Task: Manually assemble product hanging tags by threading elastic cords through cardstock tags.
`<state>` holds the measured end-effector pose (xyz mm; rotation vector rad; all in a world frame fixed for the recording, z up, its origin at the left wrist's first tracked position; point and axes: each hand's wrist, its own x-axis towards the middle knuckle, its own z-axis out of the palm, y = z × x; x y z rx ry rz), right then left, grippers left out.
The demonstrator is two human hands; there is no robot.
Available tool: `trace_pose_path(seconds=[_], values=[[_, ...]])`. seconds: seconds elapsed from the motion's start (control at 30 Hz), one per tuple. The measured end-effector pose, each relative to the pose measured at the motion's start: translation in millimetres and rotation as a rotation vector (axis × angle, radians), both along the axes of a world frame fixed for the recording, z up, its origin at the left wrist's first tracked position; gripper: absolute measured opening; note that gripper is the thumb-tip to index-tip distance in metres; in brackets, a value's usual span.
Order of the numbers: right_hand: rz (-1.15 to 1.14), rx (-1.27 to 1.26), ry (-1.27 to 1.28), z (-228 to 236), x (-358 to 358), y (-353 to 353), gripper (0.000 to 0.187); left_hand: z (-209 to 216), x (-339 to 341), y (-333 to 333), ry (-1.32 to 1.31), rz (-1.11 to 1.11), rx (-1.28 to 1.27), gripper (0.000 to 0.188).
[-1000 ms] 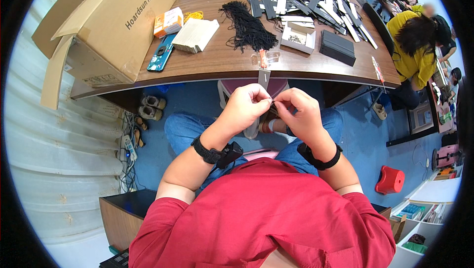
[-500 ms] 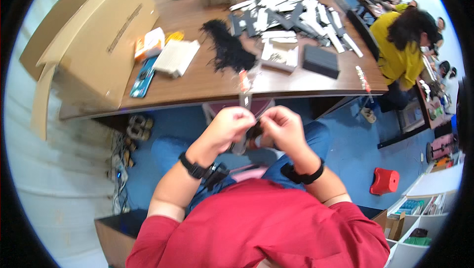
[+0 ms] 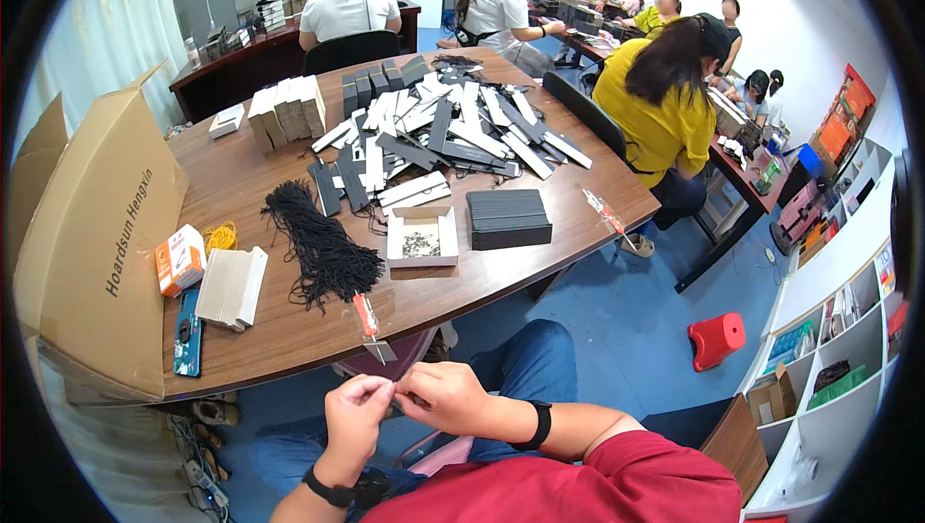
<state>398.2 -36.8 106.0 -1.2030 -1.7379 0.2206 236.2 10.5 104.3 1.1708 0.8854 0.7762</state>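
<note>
My left hand (image 3: 355, 414) and my right hand (image 3: 446, 398) meet just below the front edge of the table. Thumb and fingertips are pinched together on both, and what lies between them is too small or hidden to make out. Right above the fingertips is a small grey flat piece (image 3: 380, 351), beside a red-and-white strip (image 3: 365, 315) at the table edge. A bundle of black cords (image 3: 313, 243) lies on the table beyond my hands. To its right sit a white box (image 3: 422, 238) of small dark parts and a stack of black cards (image 3: 509, 219).
Black and white tags (image 3: 453, 133) are heaped on the brown table (image 3: 578, 253). At left stand a large cardboard box (image 3: 116, 243), an orange-white box (image 3: 180, 260), a cream card stack (image 3: 231, 289) and a blue phone (image 3: 188, 335). A person in yellow (image 3: 655, 108) sits at right; a red stool (image 3: 716, 340) is nearby.
The view has tilted up and turned, bringing more of the room into sight. My hands stay close together and pinched; the long dark strip between them earlier now appears as a shorter grey piece.
</note>
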Motion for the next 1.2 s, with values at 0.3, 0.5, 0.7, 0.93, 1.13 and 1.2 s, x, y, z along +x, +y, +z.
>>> trace_pose_path(seconds=[0.3,0.5,0.7,0.93,1.13,1.2], values=[[0.243,-0.828,0.705,-15.1,-5.2,3.4,0.010,-1.9,-15.4,-8.6,0.389,0.030,0.962,0.015],[0.106,-0.098,-0.075,-22.6,-17.9,5.6,0.011,-8.6,-26.6,-11.8,0.468,-0.017,0.723,0.011],[0.139,0.085,-0.182,-26.6,-25.9,8.2,0.015,-16.5,-43.4,0.7,0.080,-0.104,-0.205,0.012],[0.197,0.030,-0.075,-33.2,-30.3,7.7,0.015,-29.3,-53.8,4.8,-0.199,-0.146,-0.652,0.008],[0.141,-0.757,0.464,-42.5,-32.8,2.1,0.008,-41.8,-50.0,-2.8,-0.095,-0.089,-0.497,0.009],[0.174,-0.740,0.513,-45.1,-30.1,4.8,0.008,-43.6,-49.9,-3.3,-0.101,-0.078,-0.482,0.011]])
